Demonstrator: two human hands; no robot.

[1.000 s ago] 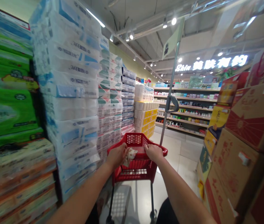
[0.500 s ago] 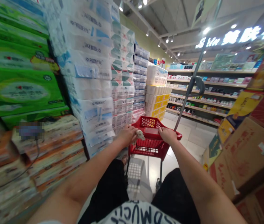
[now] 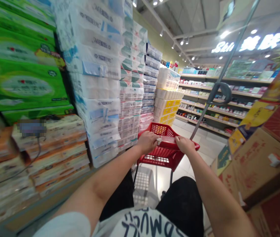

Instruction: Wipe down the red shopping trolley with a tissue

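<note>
Ahead of me is a red plastic shopping cart [image 3: 158,152] with a perforated basket. My right hand [image 3: 184,144] is closed round the right part of its red handle [image 3: 168,144]. My left hand [image 3: 148,143] is closed at the left part of the handle, its fingers pointing right. A small whitish crumpled piece [image 3: 159,141] shows at the left fingertips; I cannot tell what it is. A grey pole [image 3: 205,107] with a dark hook-like grip [image 3: 225,93] rises slanted from the cart's right side.
Tall stacks of wrapped paper packs [image 3: 100,75] and green packs [image 3: 23,82] line the left. Cardboard boxes [image 3: 261,164] are piled along the right. Pale tiled floor [image 3: 204,144] runs between them towards shelves of small goods [image 3: 211,97].
The left hand has shifted right along the handle, and less of the whitish piece shows. The cart and pole sit slightly further right in view, the pole leaning more.
</note>
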